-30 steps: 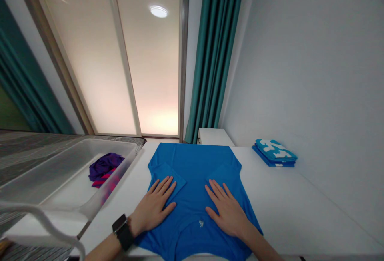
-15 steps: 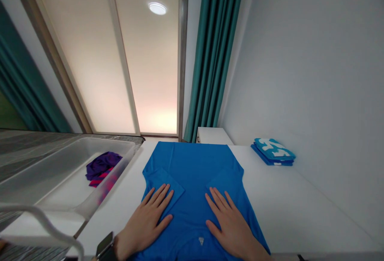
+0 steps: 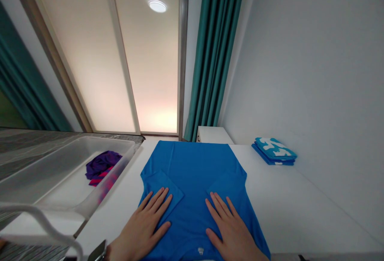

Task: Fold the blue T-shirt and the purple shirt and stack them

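At the bottom centre of the frame, a blue shirt (image 3: 193,173) lay spread on the white tabletop (image 3: 300,209). The left hand (image 3: 144,223) was flat on it at lower left, its grip open with fingers slightly spread, and the right hand (image 3: 229,227) lay just as flat at lower right; neither grip had hold of the cloth. Purple and red-striped clothes (image 3: 103,167) sat in a translucent bin (image 3: 60,191) at left, and a folded stack (image 3: 274,151) rested right of centre.
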Tool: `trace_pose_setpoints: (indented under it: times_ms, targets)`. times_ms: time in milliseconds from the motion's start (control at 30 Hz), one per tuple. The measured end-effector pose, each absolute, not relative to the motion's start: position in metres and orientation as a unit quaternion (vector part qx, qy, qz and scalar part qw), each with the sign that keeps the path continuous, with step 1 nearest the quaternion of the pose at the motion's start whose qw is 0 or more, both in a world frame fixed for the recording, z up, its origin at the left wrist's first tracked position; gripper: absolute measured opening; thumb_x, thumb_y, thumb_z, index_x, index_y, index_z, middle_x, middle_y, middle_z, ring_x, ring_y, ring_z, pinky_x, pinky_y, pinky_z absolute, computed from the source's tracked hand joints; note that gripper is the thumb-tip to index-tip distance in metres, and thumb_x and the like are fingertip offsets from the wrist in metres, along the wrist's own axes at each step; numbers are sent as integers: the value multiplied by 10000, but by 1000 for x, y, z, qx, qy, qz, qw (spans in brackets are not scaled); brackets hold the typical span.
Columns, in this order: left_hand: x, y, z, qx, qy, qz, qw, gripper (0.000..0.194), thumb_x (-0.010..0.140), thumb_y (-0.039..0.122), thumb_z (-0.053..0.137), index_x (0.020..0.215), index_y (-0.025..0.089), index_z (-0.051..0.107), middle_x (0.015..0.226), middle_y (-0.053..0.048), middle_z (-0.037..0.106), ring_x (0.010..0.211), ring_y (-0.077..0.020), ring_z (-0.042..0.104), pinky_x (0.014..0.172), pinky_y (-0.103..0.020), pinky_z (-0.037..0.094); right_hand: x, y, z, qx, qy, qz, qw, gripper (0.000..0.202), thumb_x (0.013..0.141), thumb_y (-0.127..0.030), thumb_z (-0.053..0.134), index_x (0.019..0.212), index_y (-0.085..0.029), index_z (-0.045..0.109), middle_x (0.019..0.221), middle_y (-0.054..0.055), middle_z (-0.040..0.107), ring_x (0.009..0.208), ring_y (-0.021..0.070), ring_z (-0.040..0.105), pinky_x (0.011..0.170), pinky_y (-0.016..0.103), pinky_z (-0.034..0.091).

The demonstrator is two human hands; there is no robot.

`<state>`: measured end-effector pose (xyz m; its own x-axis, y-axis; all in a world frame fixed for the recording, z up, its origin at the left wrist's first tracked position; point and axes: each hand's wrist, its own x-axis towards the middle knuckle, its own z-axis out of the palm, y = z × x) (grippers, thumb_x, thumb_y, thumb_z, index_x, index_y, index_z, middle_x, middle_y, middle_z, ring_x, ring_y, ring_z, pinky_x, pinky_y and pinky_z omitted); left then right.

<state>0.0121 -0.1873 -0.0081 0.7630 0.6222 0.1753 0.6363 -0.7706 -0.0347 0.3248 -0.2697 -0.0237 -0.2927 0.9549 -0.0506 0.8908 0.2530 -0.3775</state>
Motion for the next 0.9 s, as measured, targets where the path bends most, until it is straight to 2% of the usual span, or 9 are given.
trace_pose_setpoints:
  times_ms: [200,367,667,900]
  targets:
    - [20,-178,-5,-933,-349,-81,25,665,966,541,391,1538,333,122,1566,-32,293,1390,-276,380,1114,-460,363,325,-254,-10,-590,-785,166,93,668,955,-606,307,1534,-315,144,1604,-6,64,1475,279,101,1197,527,51]
    - [35,-155,-7,-932,-350,-91,11,625,977,536,368,1534,330,172,1573,-40,286,1413,-266,339,1147,-473,310,323,-222,0,-589,-787,168,79,693,950,-639,274,1535,-281,178,1607,19,75,1479,246,82,1199,497,22]
    - [62,-96,1,-929,-363,-63,-7,600,978,577,293,1498,280,328,1554,-67,331,1423,-262,321,1170,-493,234,337,-153,-6,-579,-800,142,62,691,961,-617,234,1525,-217,247,1598,68,167,1475,227,117,1195,475,48]
    - [72,-58,-4,-915,-398,-68,-21,628,972,599,263,1495,260,336,1552,-67,340,1428,-251,311,1163,-464,247,338,-95,-13,-596,-790,132,62,714,960,-603,209,1529,-173,235,1597,79,180,1475,214,119,1193,440,56]
